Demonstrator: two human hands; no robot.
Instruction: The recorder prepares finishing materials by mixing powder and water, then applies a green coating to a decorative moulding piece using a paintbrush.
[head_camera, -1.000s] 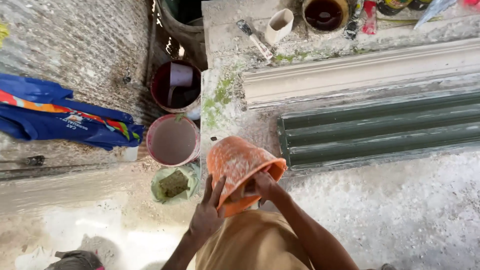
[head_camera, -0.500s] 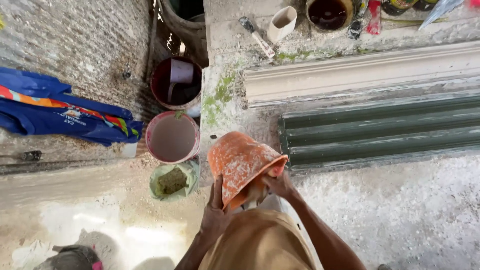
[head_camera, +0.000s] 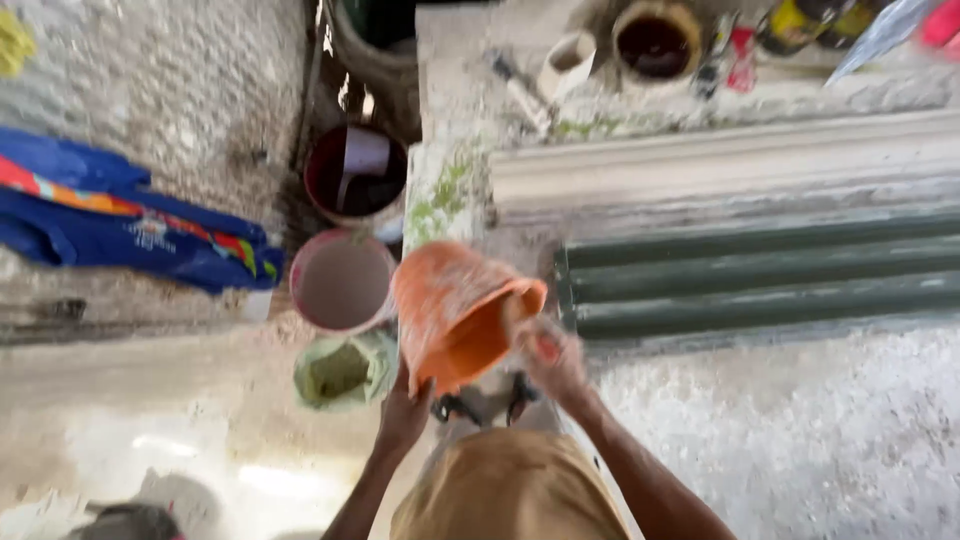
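Both hands hold an orange bucket (head_camera: 455, 315) tipped on its side, mouth turned toward the person: the left hand (head_camera: 403, 412) is pressed under its lower rim with the fingers closed against the plastic, and the right hand (head_camera: 553, 360) sits at the far edge of the rim, though blur hides whether those fingers wrap the lip or only rest on it. It hangs in the air above the person's lap and just right of a pink-rimmed bucket (head_camera: 342, 282) standing on the floor. To handle a tilted bucket like this well, I judge the lower hand should carry the weight while the upper one steers the rim, tipping slowly so nothing slops past the edge. Its outside is crusted with pale dried splashes, rough over smooth moulded plastic, while the inside shows cleaner orange. Just below the pink-rimmed bucket lies a small green tub (head_camera: 340, 370) with gritty, muddy contents, and beyond it a dark red bucket (head_camera: 355, 178) holding a pale cup-like scoop. To the right run ribbed green mouldings (head_camera: 760, 275) and a long cream moulding (head_camera: 720, 165), both profiled in ridges, on a rough speckled concrete floor (head_camera: 800, 430). A blue cloth (head_camera: 130, 220) with coloured stripes lies at the left.
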